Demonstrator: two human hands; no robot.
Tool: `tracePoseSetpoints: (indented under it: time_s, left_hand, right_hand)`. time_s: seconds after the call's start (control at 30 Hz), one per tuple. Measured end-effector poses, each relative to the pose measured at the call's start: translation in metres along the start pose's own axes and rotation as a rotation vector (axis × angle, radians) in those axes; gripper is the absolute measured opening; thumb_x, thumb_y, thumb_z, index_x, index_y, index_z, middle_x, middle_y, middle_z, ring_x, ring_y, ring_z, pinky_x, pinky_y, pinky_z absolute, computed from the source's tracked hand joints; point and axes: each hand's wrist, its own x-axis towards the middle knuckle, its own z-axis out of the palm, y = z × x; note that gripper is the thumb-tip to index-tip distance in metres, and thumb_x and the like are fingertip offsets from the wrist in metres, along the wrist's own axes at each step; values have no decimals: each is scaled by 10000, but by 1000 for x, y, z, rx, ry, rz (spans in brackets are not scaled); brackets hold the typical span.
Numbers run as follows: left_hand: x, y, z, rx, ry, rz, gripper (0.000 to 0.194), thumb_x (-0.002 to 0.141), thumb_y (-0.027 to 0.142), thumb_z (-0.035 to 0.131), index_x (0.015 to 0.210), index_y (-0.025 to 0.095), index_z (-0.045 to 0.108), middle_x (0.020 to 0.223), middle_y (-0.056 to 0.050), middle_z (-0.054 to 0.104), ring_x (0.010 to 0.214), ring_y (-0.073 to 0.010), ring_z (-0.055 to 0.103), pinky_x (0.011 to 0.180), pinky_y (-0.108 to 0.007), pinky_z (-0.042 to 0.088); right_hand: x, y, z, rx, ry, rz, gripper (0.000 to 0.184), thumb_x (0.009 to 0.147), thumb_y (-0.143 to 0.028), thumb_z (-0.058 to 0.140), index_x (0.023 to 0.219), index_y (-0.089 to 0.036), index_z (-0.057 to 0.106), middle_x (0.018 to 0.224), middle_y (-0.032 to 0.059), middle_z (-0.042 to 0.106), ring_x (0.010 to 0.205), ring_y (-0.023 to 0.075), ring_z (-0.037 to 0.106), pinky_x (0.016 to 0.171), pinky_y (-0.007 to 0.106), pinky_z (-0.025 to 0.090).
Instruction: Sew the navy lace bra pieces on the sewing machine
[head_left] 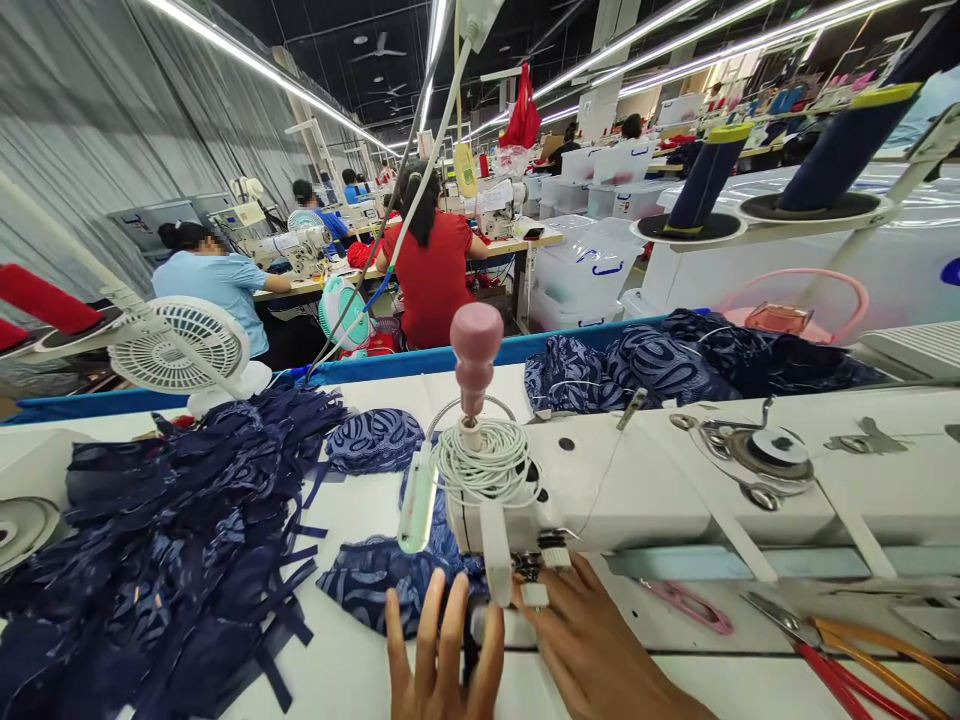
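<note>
Strewing white workshop tabletop [360, 495]; patterned fabric [371, 580]

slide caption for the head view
Left hand by patterned blue fabric, right hand at a sewing machine.

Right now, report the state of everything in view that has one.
Left hand: open, fingers spread
Right hand: at the sewing machine, grip hidden
Patterned fabric: lying down, partly covered
Navy pieces: heaped loosely
White cord: coiled
Machine lamp: looks lit
Ceiling lights: on
White fan: upright, spinning unclear
Scissors: lying down, blade opening unclear
</note>
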Motion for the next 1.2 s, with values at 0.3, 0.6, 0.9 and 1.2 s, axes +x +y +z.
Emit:
tracePoseSetpoints:
  time_s: [0.3,0.6,0.9,1.2]
  left_hand:
    - [19,-92,-23,6,-222,-26,400,933,220,536,1332,231,520,1350,-169,502,1336,-357,425,1100,-688,269]
    - [66,-14,-7,-166,-249,-55,299,732,55,504,971,194,618,1076,-123,627,1102,-326,557,1004,-684,377]
    - [17,-10,10,-380,-116,-21,364,710,13,448,1024,161,557,842,-46,600,811,-217,576,906,-479,504]
    - [34,-28,7,-387,-13,89,330,843,-4,418,997,188,638,887,-47,669,902,-196,609,1022,-511,399]
  right_hand:
    - [-6,-6,21,-94,-23,-56,398,918,-131,498,1298,-194,596,1025,64,675,1002,215,593,1101,438,302]
    - [-1,-8,13,-46,-53,-9,395,877,-105,484,1220,-235,630,1027,66,662,959,217,604,1009,452,420]
    - [-1,-1,4,16,38,-30,312,926,-132,482,1174,-229,643,935,38,632,878,189,576,954,411,418]
    - [-6,-7,25,-106,70,-93,229,854,-139,561,1066,-194,629,884,-14,651,815,164,570,1010,400,335]
